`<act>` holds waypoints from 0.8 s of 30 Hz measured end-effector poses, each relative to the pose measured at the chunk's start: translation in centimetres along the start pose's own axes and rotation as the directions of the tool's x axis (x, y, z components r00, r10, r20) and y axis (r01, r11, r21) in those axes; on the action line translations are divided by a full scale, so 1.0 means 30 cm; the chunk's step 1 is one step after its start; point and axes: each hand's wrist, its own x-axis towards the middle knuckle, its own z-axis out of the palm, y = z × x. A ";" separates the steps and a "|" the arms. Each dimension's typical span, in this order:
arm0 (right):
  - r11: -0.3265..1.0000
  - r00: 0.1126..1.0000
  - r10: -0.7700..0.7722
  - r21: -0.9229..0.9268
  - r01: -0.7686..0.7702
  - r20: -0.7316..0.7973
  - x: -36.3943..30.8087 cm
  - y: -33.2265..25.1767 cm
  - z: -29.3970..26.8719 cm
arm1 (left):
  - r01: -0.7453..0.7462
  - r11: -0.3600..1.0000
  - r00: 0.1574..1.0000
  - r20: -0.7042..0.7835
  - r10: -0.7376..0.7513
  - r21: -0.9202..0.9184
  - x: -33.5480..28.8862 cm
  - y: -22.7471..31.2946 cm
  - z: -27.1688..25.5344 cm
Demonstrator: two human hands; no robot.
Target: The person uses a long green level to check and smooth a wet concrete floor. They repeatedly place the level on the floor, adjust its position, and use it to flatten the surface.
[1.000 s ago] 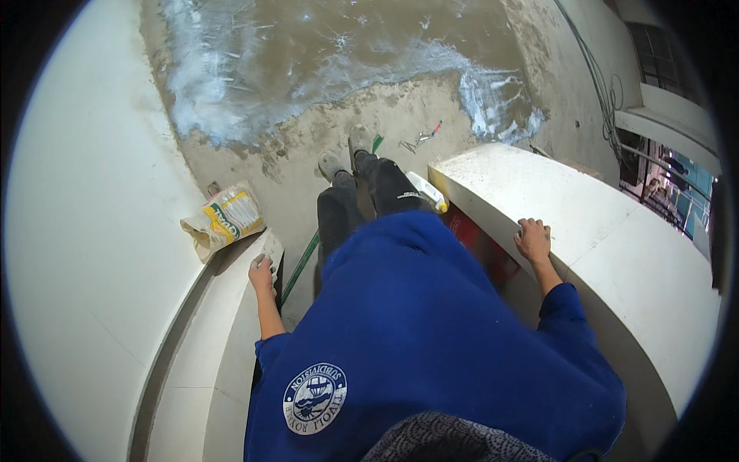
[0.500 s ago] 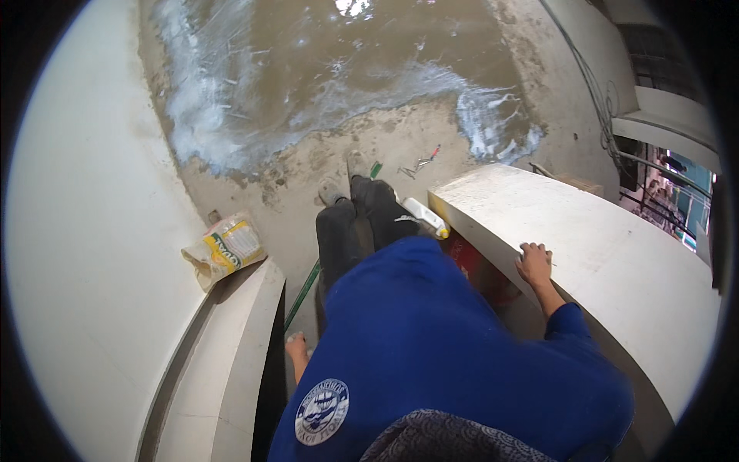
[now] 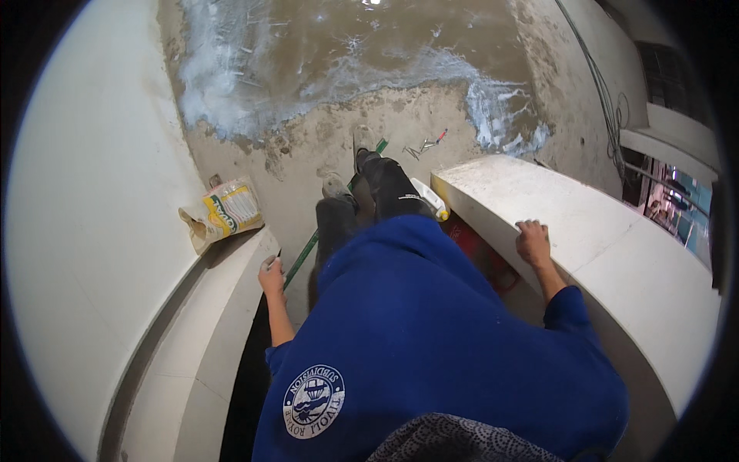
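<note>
My left hand [image 3: 272,277] is raised beside the left white ledge [image 3: 223,316], its fingers closed on a small thin thing with a dark tip [image 3: 279,252]. What kind of thing it is I cannot make out. On top of the right white ledge [image 3: 593,208], near its inner edge, rests my right hand [image 3: 533,242]. Its fingers are bent and slightly apart, with nothing visible in them. Between my legs and the left ledge runs a long green straight bar [image 3: 302,256], partly hidden by my legs.
A white and yellow sack [image 3: 227,210] sits at the left ledge's far end. A white bottle with a yellow cap [image 3: 429,199] stands by my right leg, near a red thing [image 3: 477,250]. A folded zigzag metal piece [image 3: 426,145] lies ahead, before wet brown floor [image 3: 385,46].
My left hand has come up and forward from low beside my body, and its forearm now shows. My right hand stays on the ledge. The view has shifted slightly.
</note>
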 end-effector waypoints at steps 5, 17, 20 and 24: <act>0.965 0.959 0.073 0.264 0.002 -0.273 0.011 -0.030 0.025 | -0.103 0.994 0.988 0.117 0.099 0.029 0.065 -0.028 0.039; 0.539 0.961 0.258 0.841 -0.055 -0.102 0.268 -0.614 0.401 | -0.622 0.754 0.777 0.282 0.562 0.212 -0.120 -0.093 0.469; 0.513 0.966 0.245 0.857 -0.058 -0.081 0.289 -0.696 0.524 | -0.770 0.548 0.638 0.418 0.646 0.328 -0.130 -0.218 0.683; 0.479 0.977 0.212 0.870 -0.116 0.014 0.285 -0.721 0.617 | -0.796 -0.003 0.561 0.741 0.369 0.605 -0.129 -0.472 0.861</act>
